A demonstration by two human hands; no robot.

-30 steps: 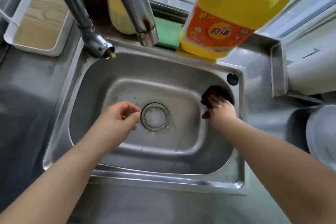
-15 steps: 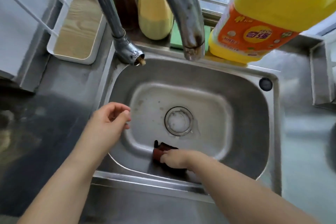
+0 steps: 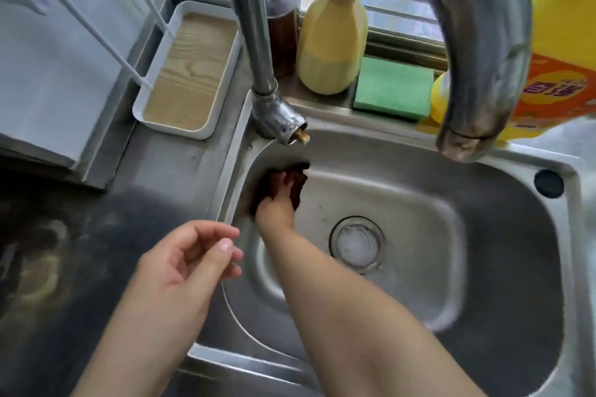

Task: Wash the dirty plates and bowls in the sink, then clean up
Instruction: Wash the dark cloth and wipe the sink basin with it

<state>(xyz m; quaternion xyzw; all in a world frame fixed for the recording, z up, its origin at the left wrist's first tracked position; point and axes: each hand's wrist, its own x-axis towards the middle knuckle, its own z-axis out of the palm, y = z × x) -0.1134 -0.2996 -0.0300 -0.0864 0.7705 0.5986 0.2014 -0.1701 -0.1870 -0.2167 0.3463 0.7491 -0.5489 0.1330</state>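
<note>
Right hand is down in the sink, at the far-left corner of the basin, just below the small tap. It presses a dark red-brown cloth against the basin wall: fingers spread over the cloth, tips pointing toward the far rim, cloth bunched under and past the fingertips, with a flap sticking out to the right of them. Can't tell how far the fingers curl into the cloth; it reads as pressing rather than a tight pinch. The drain sits to the right of that wrist, apart from the cloth. Left hand hovers over the sink's left rim, just near-side of the right hand, holding nothing; fingers loosely curled, thumb lying near the fingertips, not touching the cloth or the right forearm. Beyond the right fingertips, on the back ledge: a dark bottle, a pale yellow squeeze bottle, a green sponge and a yellow detergent jug side by side. The big spout arches over the basin's far right. A white tray sits on the counter left of the tap. No plates or bowls in view.
</note>
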